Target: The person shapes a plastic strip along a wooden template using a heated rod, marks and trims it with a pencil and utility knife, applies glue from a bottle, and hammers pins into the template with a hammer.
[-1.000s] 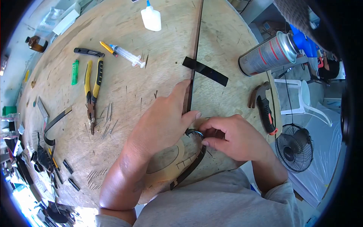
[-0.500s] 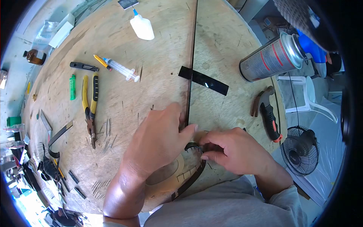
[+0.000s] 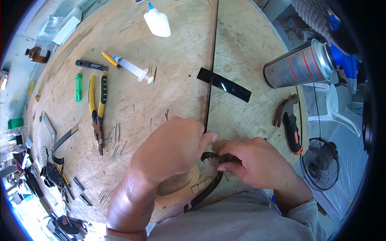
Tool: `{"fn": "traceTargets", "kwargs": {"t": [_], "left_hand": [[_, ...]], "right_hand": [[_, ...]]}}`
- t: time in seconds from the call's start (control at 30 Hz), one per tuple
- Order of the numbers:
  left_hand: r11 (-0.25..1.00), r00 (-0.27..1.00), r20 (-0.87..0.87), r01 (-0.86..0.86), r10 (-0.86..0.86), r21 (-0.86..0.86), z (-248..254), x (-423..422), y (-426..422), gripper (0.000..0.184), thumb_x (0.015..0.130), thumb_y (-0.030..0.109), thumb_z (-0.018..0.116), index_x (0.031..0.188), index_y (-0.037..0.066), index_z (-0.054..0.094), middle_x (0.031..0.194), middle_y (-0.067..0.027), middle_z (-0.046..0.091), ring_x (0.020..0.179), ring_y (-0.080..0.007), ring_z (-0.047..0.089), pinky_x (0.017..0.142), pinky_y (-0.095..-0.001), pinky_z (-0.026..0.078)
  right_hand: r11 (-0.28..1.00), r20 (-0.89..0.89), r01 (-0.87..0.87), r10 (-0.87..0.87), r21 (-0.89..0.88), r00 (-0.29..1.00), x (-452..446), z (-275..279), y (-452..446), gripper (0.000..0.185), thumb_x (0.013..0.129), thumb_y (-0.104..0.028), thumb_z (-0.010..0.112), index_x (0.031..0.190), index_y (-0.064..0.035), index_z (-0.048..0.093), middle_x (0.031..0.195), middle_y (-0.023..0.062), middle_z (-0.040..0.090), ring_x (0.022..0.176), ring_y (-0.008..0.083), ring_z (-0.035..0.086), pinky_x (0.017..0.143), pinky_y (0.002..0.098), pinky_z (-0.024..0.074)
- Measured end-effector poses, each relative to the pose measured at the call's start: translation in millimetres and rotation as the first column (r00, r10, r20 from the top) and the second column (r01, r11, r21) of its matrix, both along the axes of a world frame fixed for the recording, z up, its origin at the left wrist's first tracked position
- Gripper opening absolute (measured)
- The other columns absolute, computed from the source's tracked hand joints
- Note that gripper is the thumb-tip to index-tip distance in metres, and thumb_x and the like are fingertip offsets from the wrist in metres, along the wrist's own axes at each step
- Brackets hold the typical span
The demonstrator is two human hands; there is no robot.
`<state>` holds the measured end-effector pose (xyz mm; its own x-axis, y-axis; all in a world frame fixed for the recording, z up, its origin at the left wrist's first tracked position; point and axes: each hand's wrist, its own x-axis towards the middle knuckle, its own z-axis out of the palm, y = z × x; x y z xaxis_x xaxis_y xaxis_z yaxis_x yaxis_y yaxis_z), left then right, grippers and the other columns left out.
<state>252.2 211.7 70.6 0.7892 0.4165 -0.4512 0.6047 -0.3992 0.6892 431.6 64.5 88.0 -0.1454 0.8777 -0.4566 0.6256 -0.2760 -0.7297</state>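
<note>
A thin dark strip (image 3: 204, 194) curves along the outer edge of a pale, curved wooden piece (image 3: 177, 199) near the front of the table. Short light marks or pins line the curve. My right hand (image 3: 255, 162) is closed, thumb and fingers pinching the strip at its bend. My left hand (image 3: 171, 142) is closed over the wooden piece, its thumb pointing right; most fingers are hidden beneath it. From under that hand, a long straight length of dark strip runs to the far edge. Across this lies a glossy black plate (image 3: 231, 88).
Pliers (image 3: 97, 114), a green lighter (image 3: 78, 87), a syringe (image 3: 132, 69) and a white glue bottle (image 3: 157, 23) lie at left and back. A spray can (image 3: 295, 64) and a hammer (image 3: 290, 126) are at right. Loose pins (image 3: 115, 140) lie left; a fan (image 3: 320, 164) stands beyond the table.
The whole view has shifted slightly, so the table's contents appear a little farther right. My left hand has turned slightly and more of the curved strip shows. My right hand keeps its pinch.
</note>
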Motion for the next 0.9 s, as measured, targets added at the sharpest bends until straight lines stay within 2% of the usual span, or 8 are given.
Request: {"fn": "traceTargets", "kwargs": {"t": [0.13,0.37,0.57,0.9], "left_hand": [[1.000,1.000,-0.014,-0.020,0.020,-0.011,1.1,-1.4,-2.0,0.048,0.104,0.037,0.066,0.083,-0.005,0.072,0.077,-0.0316,0.065,0.080,-0.0538,0.065,0.075,-0.0583,0.052],[1.000,0.995,0.096,0.014,-0.013,-0.013,-10.5,-8.2,1.6,0.048,0.105,0.037,0.064,0.084,-0.005,0.074,0.080,-0.0306,0.069,0.083,-0.0520,0.069,0.079,-0.0569,0.055],[0.998,0.989,0.136,0.064,-0.061,-0.022,-11.6,-10.3,4.8,0.047,0.107,0.034,0.061,0.086,-0.005,0.075,0.083,-0.0310,0.071,0.088,-0.0516,0.071,0.085,-0.0569,0.056],[0.993,0.987,0.160,0.039,-0.021,-0.110,-13.9,-10.6,6.1,0.045,0.106,0.030,0.059,0.086,-0.007,0.074,0.086,-0.0328,0.071,0.092,-0.0531,0.071,0.089,-0.0574,0.056]], "right_hand": [[1.000,0.014,0.016,-0.016,-0.019,1.000,-2.0,4.5,0.5,0.025,0.096,-0.023,0.075,0.115,-0.0072,0.069,0.089,0.0200,0.075,0.085,0.0453,0.073,0.075,0.0559,0.0557],[0.999,0.025,0.039,-0.039,-0.018,0.999,-5.1,1.7,0.0,0.027,0.093,-0.023,0.080,0.113,-0.0071,0.070,0.091,0.0183,0.076,0.084,0.0421,0.074,0.074,0.0510,0.0564],[0.992,0.078,0.043,-0.034,-0.121,0.996,-6.9,8.4,5.9,0.027,0.092,-0.023,0.081,0.111,-0.0067,0.071,0.094,0.0177,0.076,0.086,0.0402,0.074,0.075,0.0492,0.0571],[0.993,0.087,0.035,-0.025,-0.114,0.996,-8.6,8.7,8.3,0.030,0.091,-0.025,0.082,0.113,-0.0069,0.072,0.096,0.0189,0.075,0.089,0.0422,0.073,0.076,0.0494,0.0570]]}}
